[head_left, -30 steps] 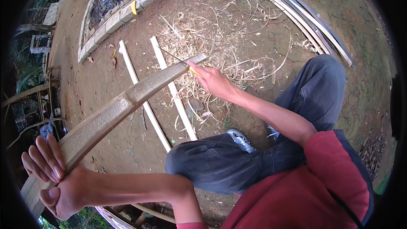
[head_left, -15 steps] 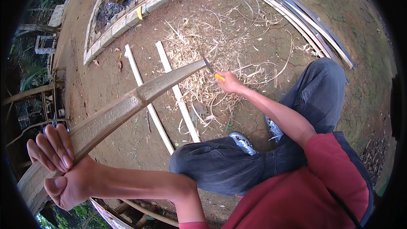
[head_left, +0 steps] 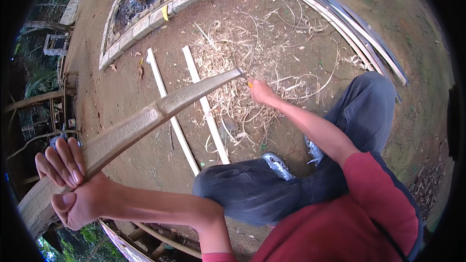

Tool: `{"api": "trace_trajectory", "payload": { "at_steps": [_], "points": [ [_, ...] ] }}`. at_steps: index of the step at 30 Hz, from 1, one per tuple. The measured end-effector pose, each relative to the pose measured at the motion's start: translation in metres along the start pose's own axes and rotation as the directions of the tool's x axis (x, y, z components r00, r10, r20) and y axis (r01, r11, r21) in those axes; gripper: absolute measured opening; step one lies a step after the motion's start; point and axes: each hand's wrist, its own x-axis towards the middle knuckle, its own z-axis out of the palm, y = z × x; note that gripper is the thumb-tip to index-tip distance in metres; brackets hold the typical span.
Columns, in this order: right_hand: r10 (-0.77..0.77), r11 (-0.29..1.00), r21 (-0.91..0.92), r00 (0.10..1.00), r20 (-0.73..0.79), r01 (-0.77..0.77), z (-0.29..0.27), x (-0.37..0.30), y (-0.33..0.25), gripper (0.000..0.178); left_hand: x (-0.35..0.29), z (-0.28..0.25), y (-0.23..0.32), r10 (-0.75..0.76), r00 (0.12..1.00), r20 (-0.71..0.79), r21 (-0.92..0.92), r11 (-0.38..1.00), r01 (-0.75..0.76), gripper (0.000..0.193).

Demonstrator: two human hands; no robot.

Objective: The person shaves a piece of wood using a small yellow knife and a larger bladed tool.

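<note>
A long split bamboo piece (head_left: pixel 145 115) slants from the lower left up to the middle, its inner side and a node showing. Near its thick end, my left hand (head_left: pixel 80 184) is wrapped round it with the thumb below. My right hand (head_left: pixel 263 92) grips a knife (head_left: pixel 250 85) by its yellow handle. The thin blade lies at the bamboo's far tip and looks foreshortened; whether its edge bites into the bamboo I cannot tell. Pale curly shavings (head_left: pixel 238 111) cover the ground beneath and beyond the tip.
Two pale strips (head_left: pixel 208 109) lie on the dirt under the bamboo. A bundle of long strips (head_left: pixel 340 19) curves along the upper right. Stone blocks (head_left: pixel 143 28) frame a fire pit at the upper left, with a yellow object (head_left: pixel 165 12) on them. My bent knees (head_left: pixel 364 102) flank the work.
The knife has turned and drawn closer to the bamboo's tip, so less of its blade and handle shows. My left hand keeps its hold. The whole view has shifted slightly.
</note>
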Motion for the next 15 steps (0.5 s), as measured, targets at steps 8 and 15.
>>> {"api": "trace_trajectory", "payload": {
  "at_steps": [8, 15],
  "points": [
    [-0.274, 0.955, 0.101, 0.96, -0.061, 0.279, -0.031, -0.049, -0.061, 0.047, -0.002, -0.013, 0.005, -0.017, 0.993, 0.116, -0.041, 0.999, 0.021, 0.03],
    [-0.237, 0.944, -0.255, 0.968, -0.079, 0.21, -0.021, -0.021, 0.01, 0.049, -0.006, -0.002, 0.004, -0.045, 0.994, 0.097, -0.07, 0.996, 0.052, 0.03]
  ]
}}
